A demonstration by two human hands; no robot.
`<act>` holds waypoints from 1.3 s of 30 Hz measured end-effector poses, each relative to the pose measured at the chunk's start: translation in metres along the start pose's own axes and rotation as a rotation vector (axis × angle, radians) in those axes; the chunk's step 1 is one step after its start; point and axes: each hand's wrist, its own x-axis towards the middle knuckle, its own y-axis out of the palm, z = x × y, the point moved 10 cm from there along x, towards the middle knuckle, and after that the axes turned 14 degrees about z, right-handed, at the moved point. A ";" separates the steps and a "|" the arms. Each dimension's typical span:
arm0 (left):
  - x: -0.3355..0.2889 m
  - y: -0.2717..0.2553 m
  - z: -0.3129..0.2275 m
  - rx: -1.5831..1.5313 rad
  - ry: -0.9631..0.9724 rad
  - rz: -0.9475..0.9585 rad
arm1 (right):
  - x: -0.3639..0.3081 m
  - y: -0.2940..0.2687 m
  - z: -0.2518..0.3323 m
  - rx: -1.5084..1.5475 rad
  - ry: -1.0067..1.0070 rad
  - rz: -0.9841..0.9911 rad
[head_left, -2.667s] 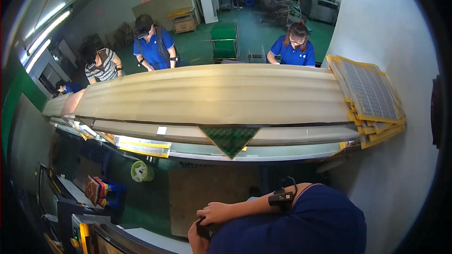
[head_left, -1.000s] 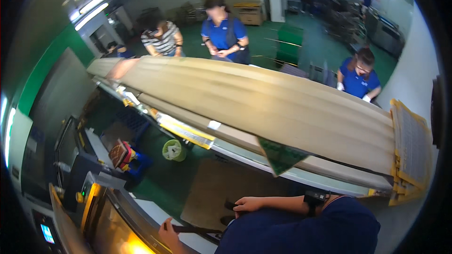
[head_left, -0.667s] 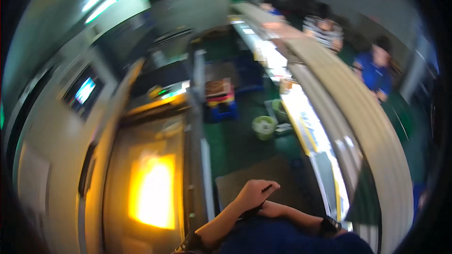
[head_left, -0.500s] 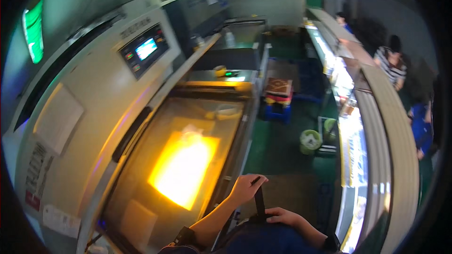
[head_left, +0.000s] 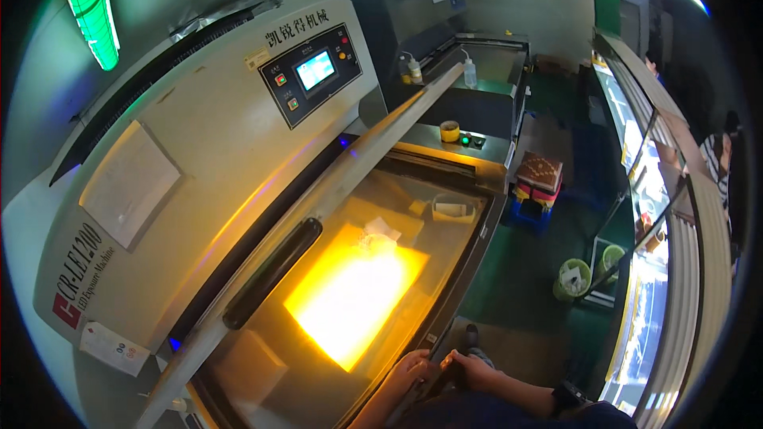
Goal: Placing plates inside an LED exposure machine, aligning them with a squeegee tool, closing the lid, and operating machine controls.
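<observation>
My left hand [head_left: 412, 368] is low in the picture at the near edge of the machine bed, fingers curled in. Close on its right, my right hand [head_left: 474, 367] is also closed, thumb and fingers together. Both are in front of my dark clothing; what they hold, if anything, is too dark and small to make out. To their left, a brightly lit yellow sheet [head_left: 350, 294] lies under the glass of the exposure machine bed [head_left: 453, 270]. A small pale crumpled piece [head_left: 383, 230] is at the sheet's far end.
A metal bar with a black handle [head_left: 273, 274] crosses the bed's left side. Behind it stands the machine body with a control screen [head_left: 315, 69]. A yellow tape roll [head_left: 450, 131] and a squeeze bottle [head_left: 470, 71] are farther back. Right: stacked stool [head_left: 539, 175], green bin [head_left: 572, 279], lit bench [head_left: 648, 302].
My left hand has come down beside my right; the black strap it held upright no longer shows clearly. The view has turned left, so the machine sits farther right in it.
</observation>
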 end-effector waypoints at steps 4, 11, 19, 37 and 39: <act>0.013 0.002 0.021 0.298 -0.091 0.128 | 0.048 -0.006 0.020 -0.043 0.183 -0.059; 0.049 -0.059 -0.031 0.529 -0.034 -0.328 | 0.134 0.043 0.120 -0.914 0.125 0.451; 0.097 -0.097 0.015 -0.027 -0.182 -0.523 | 0.197 0.012 0.142 -2.001 0.438 0.793; 0.016 -0.057 0.037 -0.312 0.036 -0.784 | 0.144 0.047 0.047 -1.898 -0.052 1.252; 0.003 -0.050 0.043 -0.330 0.071 -0.786 | 0.128 0.058 0.056 -1.677 0.219 1.063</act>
